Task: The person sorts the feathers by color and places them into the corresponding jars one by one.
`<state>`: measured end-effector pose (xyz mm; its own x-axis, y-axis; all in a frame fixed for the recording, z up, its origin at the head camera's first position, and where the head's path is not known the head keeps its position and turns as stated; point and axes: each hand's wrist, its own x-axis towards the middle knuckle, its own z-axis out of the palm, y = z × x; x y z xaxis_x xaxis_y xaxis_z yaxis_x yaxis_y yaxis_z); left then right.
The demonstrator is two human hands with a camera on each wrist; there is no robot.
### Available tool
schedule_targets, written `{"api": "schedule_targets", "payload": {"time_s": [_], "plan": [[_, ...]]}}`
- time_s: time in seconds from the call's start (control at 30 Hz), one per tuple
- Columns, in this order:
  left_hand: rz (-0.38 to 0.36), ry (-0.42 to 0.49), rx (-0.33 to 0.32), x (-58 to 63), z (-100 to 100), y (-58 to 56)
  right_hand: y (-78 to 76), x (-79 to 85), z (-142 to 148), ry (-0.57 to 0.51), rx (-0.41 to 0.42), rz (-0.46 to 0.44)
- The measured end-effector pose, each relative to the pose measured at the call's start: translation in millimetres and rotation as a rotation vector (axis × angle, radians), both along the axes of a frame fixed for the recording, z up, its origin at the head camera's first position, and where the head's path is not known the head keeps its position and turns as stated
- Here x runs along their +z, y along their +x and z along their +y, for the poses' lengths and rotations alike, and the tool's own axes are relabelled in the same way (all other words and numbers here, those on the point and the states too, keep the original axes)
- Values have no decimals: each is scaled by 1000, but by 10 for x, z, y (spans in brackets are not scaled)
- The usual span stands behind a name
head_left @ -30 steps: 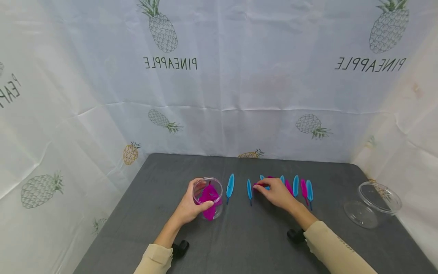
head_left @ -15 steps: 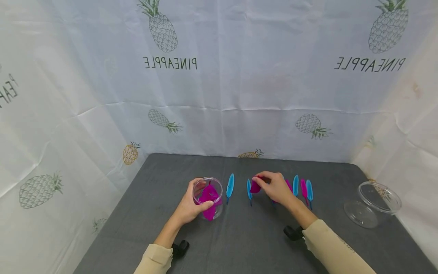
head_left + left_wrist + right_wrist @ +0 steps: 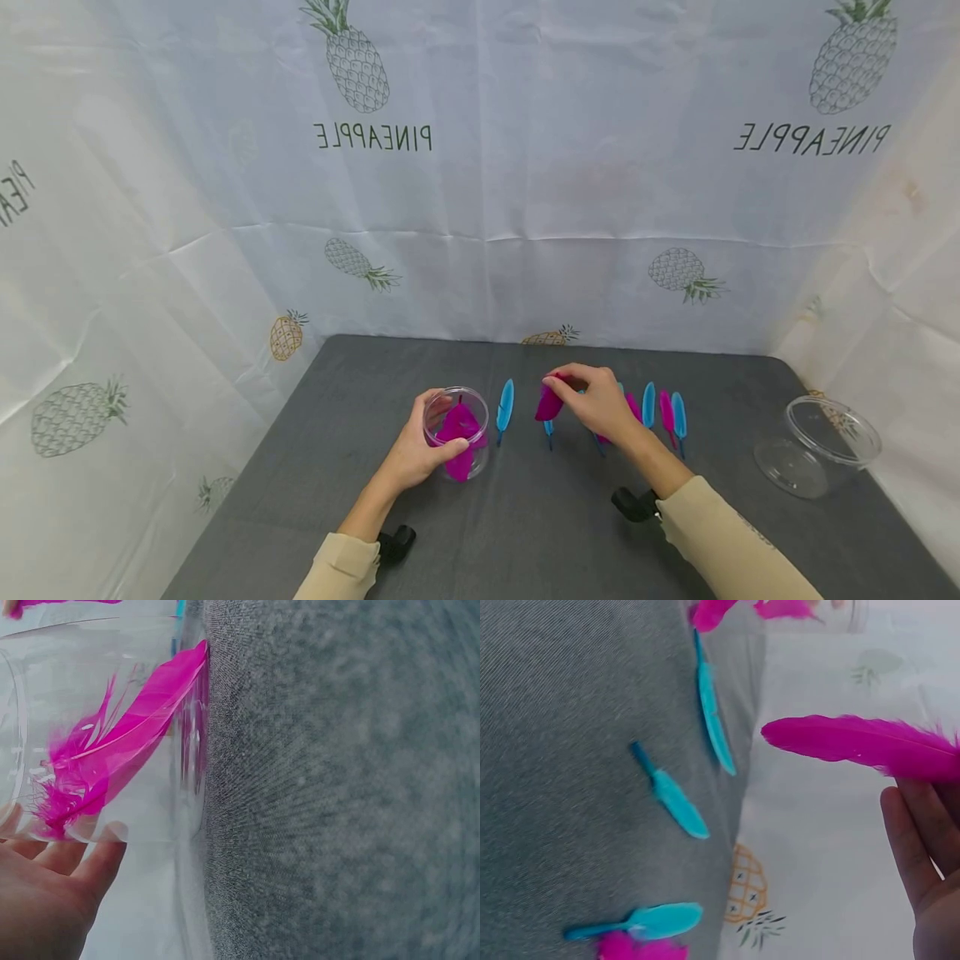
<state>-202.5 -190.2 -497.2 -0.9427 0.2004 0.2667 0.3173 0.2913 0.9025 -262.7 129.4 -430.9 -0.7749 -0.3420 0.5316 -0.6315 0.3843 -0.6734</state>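
Note:
My left hand (image 3: 414, 450) grips a clear plastic jar (image 3: 480, 467) around its side, thumb at the front. Magenta feathers (image 3: 124, 742) lean inside the jar, which stands on the dark table. My right hand (image 3: 603, 404) pinches another magenta feather (image 3: 855, 742) by one end, raised above the table to the right of the jar, its other end pointing down. Between jar and right hand lies a blue feather (image 3: 506, 408). A second blue feather (image 3: 549, 429) is partly hidden behind the held one. Further feathers lie partly covered by the right hand.
To the right of my right hand, a blue feather (image 3: 648, 407), a magenta feather (image 3: 667, 412) and another blue feather (image 3: 678, 417) lie in a row. A second clear jar (image 3: 798, 471) stands at the table's right edge. A pineapple-print cloth (image 3: 525, 183) hangs behind.
My right hand has lifted the magenta feather off the table and moved it left, toward the jar. The left hand and its jar have stayed in place.

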Motion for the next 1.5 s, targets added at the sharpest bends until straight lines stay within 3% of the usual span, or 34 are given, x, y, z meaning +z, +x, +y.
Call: {"api": "schedule_targets", "payload": {"time_s": [0.3,0.57,0.8,0.93,1.03,1.2,1.5], "plan": [[2,19,-3,0,2,0,47,175,-123,-57,30,13],[-7,16,-1,3,10,-1,68,266,-250,-130,108,53],[-9,23,-3,22,15,9,86,340,-340,-153,100,35],[-9,13,0,18,13,5,238,552,-430,-153,88,8],[-7,7,-1,20,12,3,261,612,-500,-159,82,9],[-5,15,-4,29,13,6,117,488,-574,-198,106,51],[-21,0,11,32,15,10,133,490,-740,-266,171,51]]}}
